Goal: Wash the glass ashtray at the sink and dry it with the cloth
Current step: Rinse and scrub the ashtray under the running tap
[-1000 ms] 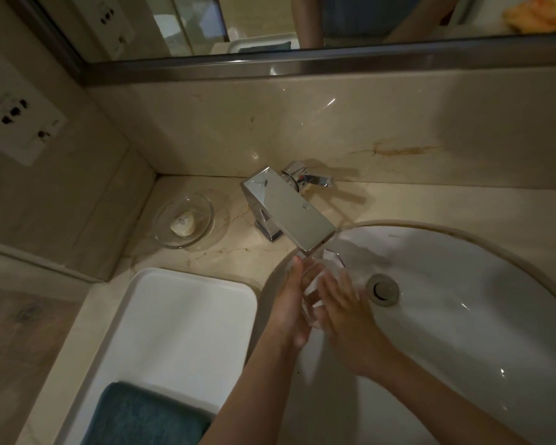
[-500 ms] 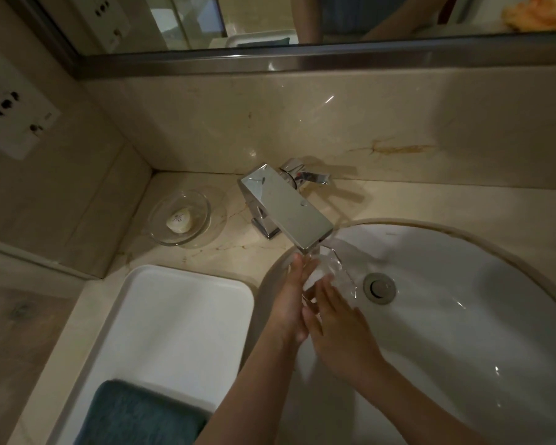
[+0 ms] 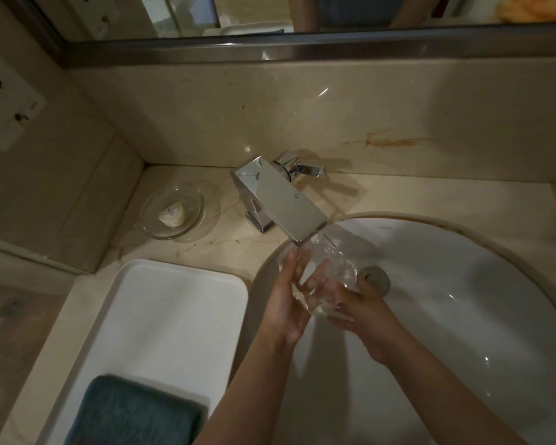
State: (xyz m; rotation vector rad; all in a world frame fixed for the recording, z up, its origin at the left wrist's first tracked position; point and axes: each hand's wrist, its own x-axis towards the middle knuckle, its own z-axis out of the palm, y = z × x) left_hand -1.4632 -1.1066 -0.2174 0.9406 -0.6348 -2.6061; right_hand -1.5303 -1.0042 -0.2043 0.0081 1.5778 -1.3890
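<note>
Sink (image 3: 463, 316): white basin set in the marble bench (image 3: 382, 194), drain (image 3: 374, 277) just behind the hands. White tray (image 3: 161, 309) sits left of the basin, teal cloth (image 3: 132, 415) folded at its near end, well apart from the hands.

Step in hand, as I read it: rinsing. Glass ashtray (image 3: 329, 277) is held over the basin right under the faucet (image 3: 280, 200) spout. Left hand (image 3: 288, 303) cups its left side, fingers (image 3: 297, 264) spread along the glass; right hand (image 3: 360, 311) grips from below and right, fingers wrapped on it.

Next move likely calls for shutting the lever, one firm wet-glass grip, then carrying it left to the cloth.

Hard to make out: the ashtray's outline, clear glass against white porcelain. Water stream barely visible. Cloth cut off at the frame edge. Small glass dish (image 3: 174, 213) holds a soap.
</note>
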